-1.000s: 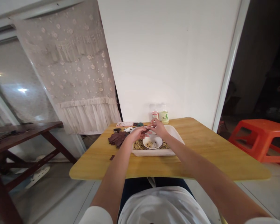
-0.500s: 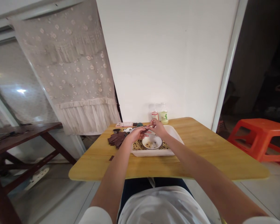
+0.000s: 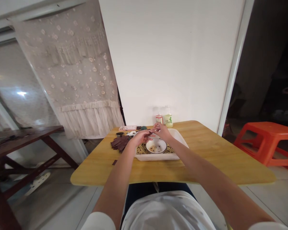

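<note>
Since the earlier frame the hands have hardly shifted; only the view has settled a little lower. A thin dark strip sits between the hands, above the far side of the tray, and the right hand pinches it with its fingertips closed. The left hand is half curled with its fingers reaching toward the strip, but at this size I cannot tell whether it grips the strip or only touches it. The work in hand is this close fingering of the strip.

Just below the hands, a white bowl holding a pale mix stands in a white plastic tray, with mixed beans spread around the bowl. Left of the tray lies a pile of dark brown strips, and a lone dark piece rests nearer the edge of the yellow wooden table. Two plastic bottles stand beyond the tray against the white wall.
</note>
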Tool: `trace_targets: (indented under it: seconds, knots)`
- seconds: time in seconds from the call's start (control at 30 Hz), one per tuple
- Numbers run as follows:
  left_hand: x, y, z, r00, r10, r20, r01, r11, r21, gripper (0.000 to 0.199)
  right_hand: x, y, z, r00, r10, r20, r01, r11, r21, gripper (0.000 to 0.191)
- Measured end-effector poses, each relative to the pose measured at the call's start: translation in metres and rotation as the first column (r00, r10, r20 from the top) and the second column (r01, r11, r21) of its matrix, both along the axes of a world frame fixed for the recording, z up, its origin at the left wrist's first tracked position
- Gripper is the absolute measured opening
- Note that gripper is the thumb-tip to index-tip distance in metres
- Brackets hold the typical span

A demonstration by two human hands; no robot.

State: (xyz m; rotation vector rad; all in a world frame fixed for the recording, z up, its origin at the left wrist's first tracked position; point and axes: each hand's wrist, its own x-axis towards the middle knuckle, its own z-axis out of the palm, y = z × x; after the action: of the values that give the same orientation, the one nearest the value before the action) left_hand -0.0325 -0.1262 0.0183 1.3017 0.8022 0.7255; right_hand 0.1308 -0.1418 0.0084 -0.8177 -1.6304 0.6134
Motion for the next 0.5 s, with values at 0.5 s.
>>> trace_targets:
  seconds: [0.5]
  knots:
    - [0.0025, -0.0045, 0.0035, 0.999, 0.047, -0.007, -0.047, 0.999, -0.002, 0.019, -0.0004, -0.0004, 0.0007, 0.999, -0.051, 0.02, 0.05, 0.999, 0.02, 0.027]
